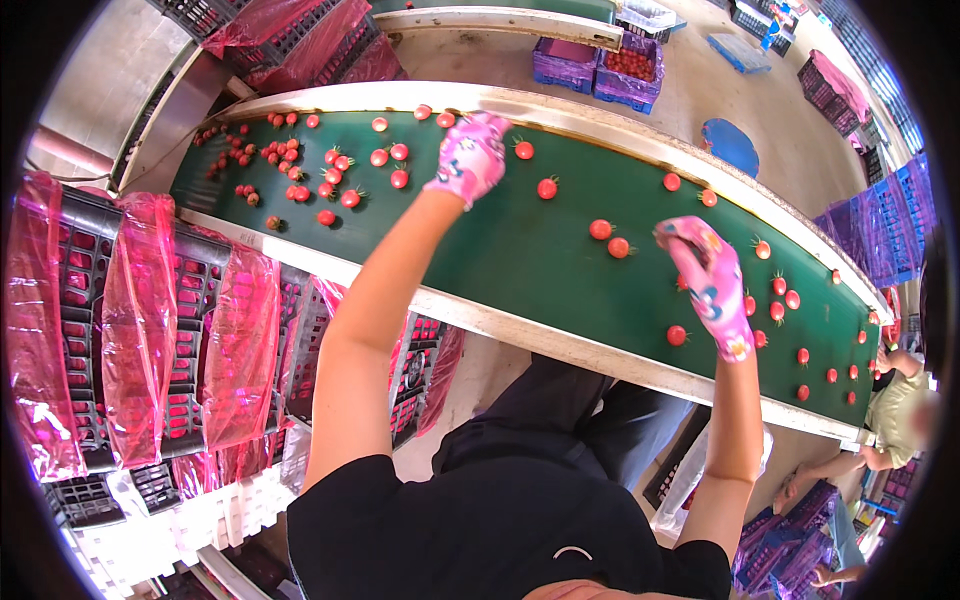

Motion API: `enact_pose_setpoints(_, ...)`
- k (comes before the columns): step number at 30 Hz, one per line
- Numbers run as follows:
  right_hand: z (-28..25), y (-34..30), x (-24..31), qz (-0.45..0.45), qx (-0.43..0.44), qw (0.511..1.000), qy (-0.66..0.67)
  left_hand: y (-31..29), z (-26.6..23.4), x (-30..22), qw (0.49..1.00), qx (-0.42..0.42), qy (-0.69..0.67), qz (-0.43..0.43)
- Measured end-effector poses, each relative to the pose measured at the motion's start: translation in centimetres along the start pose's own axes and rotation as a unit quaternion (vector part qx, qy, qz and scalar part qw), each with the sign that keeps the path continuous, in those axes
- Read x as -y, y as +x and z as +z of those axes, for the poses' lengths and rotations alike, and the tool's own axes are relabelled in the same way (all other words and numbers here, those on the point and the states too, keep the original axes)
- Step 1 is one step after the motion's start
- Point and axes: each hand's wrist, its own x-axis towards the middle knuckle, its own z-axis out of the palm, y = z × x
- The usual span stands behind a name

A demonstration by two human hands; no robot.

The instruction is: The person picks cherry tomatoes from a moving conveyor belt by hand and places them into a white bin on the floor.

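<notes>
Many small round red tomatoes (547, 188) loose on flat green conveyor belt (500, 260). Step: likely hand-sorting. Left hand in pink patterned glove (470, 162) at far edge, fingers curled; right hand in pink patterned glove (714, 280) above belt, fingers half-bent. Can't tell if either holds anything. Next probably needs light pinch, single fruit.

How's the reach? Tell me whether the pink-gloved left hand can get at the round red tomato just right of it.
Probably yes: the left hand is close to the round red tomato, with only bare, smooth green belt showing between them.
</notes>
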Motion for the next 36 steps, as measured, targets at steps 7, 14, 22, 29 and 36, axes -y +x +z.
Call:
enact_pose_setpoints(7,7.0,6.4,-3.4,0.099,0.052,0.992,0.058,3.9,3.3,3.2,0.996,0.021,0.038,-0.084)
enact_pose_setpoints(14,11.1,8.5,-4.1,0.294,-0.051,0.803,0.515,-0.5,-1.9,-6.1,0.939,0.128,-0.319,-0.032)
enact_pose_setpoints(22,11.9,7.5,-4.6,0.051,0.147,0.988,-0.018,-7.3,-8.5,9.2,0.993,-0.013,0.087,-0.074)
enact_pose_setpoints(29,19.9,11.9,-2.5,-0.184,0.135,0.959,-0.17,-9.2,-5.9,17.0,0.964,0.12,-0.119,-0.204)
enact_pose_setpoints(36,28.2,12.3,0.2,-0.244,0.191,0.904,-0.294,-9.0,-8.9,17.4,0.606,-0.031,-0.749,-0.268)
